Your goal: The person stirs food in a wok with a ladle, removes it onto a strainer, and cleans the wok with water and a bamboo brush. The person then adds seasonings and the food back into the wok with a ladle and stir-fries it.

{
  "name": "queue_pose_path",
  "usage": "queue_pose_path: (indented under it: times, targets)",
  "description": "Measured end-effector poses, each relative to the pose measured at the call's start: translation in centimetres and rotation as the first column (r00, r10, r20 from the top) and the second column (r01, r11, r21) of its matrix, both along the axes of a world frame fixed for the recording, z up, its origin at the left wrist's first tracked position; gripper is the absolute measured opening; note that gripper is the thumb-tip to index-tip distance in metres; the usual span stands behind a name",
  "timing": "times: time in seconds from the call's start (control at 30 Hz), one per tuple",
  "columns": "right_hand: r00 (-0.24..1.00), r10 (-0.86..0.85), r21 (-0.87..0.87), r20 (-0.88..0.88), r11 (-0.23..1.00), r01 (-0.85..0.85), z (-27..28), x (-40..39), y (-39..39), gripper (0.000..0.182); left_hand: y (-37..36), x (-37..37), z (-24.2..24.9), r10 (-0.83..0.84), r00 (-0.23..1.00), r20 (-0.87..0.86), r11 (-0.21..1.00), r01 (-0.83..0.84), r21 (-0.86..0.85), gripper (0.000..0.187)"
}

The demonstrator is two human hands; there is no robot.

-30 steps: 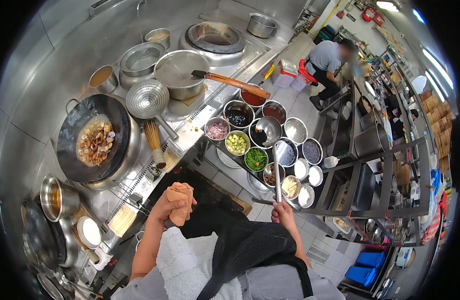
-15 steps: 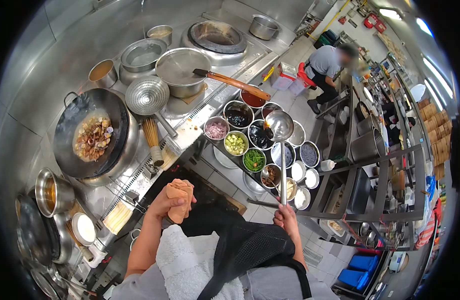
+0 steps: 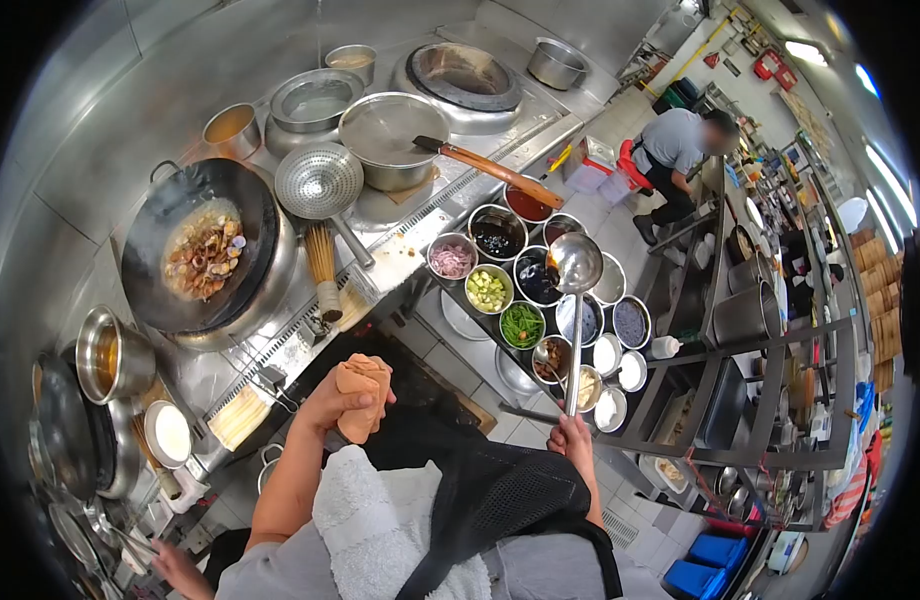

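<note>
My left hand (image 3: 332, 398) is closed round a folded tan cloth (image 3: 363, 398), held low in front of my apron. My right hand (image 3: 571, 440) grips the end of a long-handled steel ladle (image 3: 579, 265). The ladle's bowl, with dark sauce at its edge, hovers over the sauce and ingredient pots. Beneath it are a pot of dark sauce (image 3: 498, 234), chopped green vegetable (image 3: 489, 289) and sliced green pieces (image 3: 522, 326). To the left a black wok (image 3: 145, 265) holds steaming clams (image 3: 205, 257) on the burner.
A perforated strainer (image 3: 319, 181) and a bamboo brush (image 3: 323, 268) lie along the range. Behind them stands a large pot (image 3: 392, 135). A wooden-handled tool (image 3: 490, 168) extends over the range's edge. Another person's hand (image 3: 180, 573) shows at lower left; a co-worker (image 3: 674, 140) bends at the back right.
The view has shifted, so the range and pots appear further right. Another person's hand has come in at the lower left. My hands keep hold of the cloth and the ladle.
</note>
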State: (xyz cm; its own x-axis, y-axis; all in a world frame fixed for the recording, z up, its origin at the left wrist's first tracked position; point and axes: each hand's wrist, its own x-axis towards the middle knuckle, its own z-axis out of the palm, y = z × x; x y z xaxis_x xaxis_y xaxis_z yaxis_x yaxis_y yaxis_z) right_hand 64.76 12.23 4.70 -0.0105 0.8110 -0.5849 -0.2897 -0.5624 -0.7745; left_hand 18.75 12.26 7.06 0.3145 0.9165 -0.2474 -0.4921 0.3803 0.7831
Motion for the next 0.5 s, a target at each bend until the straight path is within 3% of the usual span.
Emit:
queue_pose_path:
  times: [0.1,0.17,0.23,0.33,0.43,0.5]
  targets:
    - [0.998,0.010,0.021,-0.059,1.000,-0.008,0.0,0.5,0.1,0.039,-0.7,0.2,0.2,0.024,1.000,0.005,1.000,-0.024,-0.014,0.081]
    - [0.975,-0.027,-0.044,-0.221,0.999,0.018,0.4,0.8,0.4,0.040,-1.1,0.2,0.3,0.049,0.999,0.011,0.999,-0.049,-0.023,0.081]
    - [0.971,0.041,-0.019,-0.234,0.999,-0.047,0.2,0.8,0.7,0.041,-1.6,0.0,0.2,0.041,0.999,0.020,0.999,-0.040,-0.018,0.078]
    - [0.965,0.238,0.039,-0.112,0.971,-0.235,1.3,-0.3,1.7,0.043,-2.6,-0.8,-0.6,0.063,0.997,0.043,0.998,-0.064,0.021,0.074]
    - [0.876,0.457,0.094,-0.156,0.890,-0.447,1.2,-2.4,4.5,0.045,-4.6,-2.0,-1.0,0.128,0.989,0.075,0.991,-0.130,0.026,0.071]
    - [0.796,0.539,0.072,-0.277,0.838,-0.542,2.6,-5.7,6.3,0.049,-6.3,-3.1,-2.1,0.177,0.981,0.080,0.983,-0.180,0.033,0.073]
